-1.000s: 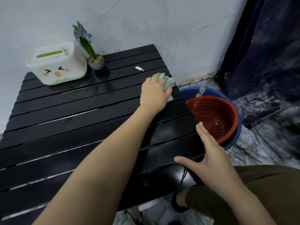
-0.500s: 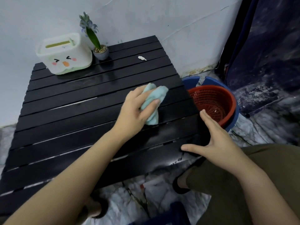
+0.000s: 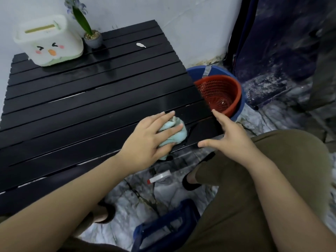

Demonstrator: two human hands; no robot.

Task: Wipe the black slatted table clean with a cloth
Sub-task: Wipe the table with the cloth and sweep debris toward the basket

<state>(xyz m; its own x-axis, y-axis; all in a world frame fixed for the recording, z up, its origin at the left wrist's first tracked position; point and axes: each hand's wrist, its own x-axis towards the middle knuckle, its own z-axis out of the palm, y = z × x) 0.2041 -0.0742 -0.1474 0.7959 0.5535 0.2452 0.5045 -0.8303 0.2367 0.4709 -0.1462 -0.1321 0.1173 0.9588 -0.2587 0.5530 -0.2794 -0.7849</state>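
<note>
The black slatted table (image 3: 94, 99) is showing a glossy, wet-looking sheen across its parallel slats, with a small white smear (image 3: 141, 45) sitting near the far right edge. A pale blue cloth (image 3: 175, 132) is lying bunched at the near right corner, and the left hand (image 3: 151, 140) is pressing down on it, fingers spread and closing over its folds. The right hand (image 3: 231, 136) is bracing open against the table's corner edge, holding nothing. A white tissue box (image 3: 48, 40) and a potted plant (image 3: 92, 38) are standing at the back. A red basket (image 3: 221, 93) is sitting inside a blue basin (image 3: 203, 70), partly hidden by the table. The plant's top is being cut off.
</note>
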